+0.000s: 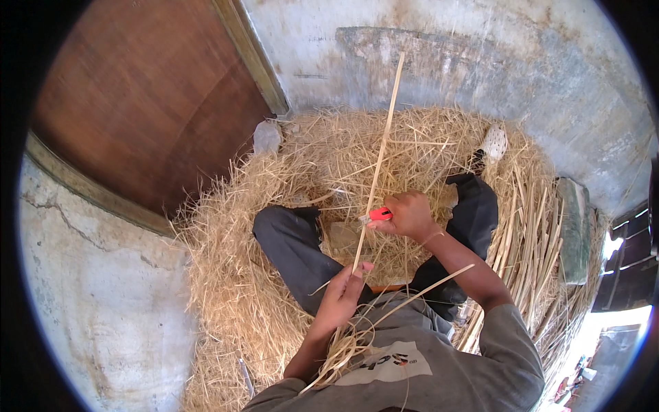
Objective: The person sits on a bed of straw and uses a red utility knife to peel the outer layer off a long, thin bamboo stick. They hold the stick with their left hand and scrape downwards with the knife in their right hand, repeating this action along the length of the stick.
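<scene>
A long, pale strip of split cane or bamboo (386, 130) runs from my lap up toward the wall, tilted slightly right. My left hand (343, 292) pinches its lower part between thumb and fingers. Higher up, my right hand (406, 214) is closed around a red utility knife (380, 215), whose short blade meets the strip's edge. Thin curled shavings and strips (350, 347) lie across my lap and shirt, with one longer strip (439, 287) reaching over toward my right forearm.
Loose straw-like shavings (240, 275) cover the floor around my crossed legs. A bundle of long stalks (511, 268) lies on the right beside a greenish block (573, 230). A brown door (158, 103) stands at the far left, a stained wall (439, 75) ahead. A metal blade-like tool (245, 376) lies lower left.
</scene>
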Tool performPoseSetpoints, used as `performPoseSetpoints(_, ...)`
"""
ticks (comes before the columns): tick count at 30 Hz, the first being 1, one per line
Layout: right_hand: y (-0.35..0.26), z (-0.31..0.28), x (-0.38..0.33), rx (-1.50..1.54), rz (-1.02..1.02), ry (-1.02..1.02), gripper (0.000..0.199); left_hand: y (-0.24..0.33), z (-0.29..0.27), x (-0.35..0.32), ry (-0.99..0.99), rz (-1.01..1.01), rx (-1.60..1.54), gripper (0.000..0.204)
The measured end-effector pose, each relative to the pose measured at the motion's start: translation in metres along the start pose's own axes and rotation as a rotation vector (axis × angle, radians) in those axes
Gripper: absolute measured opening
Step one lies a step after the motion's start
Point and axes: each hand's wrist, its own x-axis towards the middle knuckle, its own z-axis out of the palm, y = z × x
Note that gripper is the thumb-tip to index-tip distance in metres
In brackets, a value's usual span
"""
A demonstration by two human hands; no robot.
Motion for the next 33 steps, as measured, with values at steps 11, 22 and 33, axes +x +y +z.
performPoseSetpoints(11,0.084,0.022,0.018,-0.031,0.459,0.107,0.067,-0.017,0.011,-0.006,-0.06,0.04,0.02,0.032)
performPoseSetpoints(22,-0.05,-0.015,-0.038,0.235,0.109,-0.137,0.062,-0.006,-0.005,0.002,-0.044,-0.043,-0.121,0.036)
performPoseSetpoints(33,-0.054,-0.017,-0.034,0.135,0.04,-0.161,0.062,-0.007,0.001,-0.012,0.025,0.036,0.035,0.031)
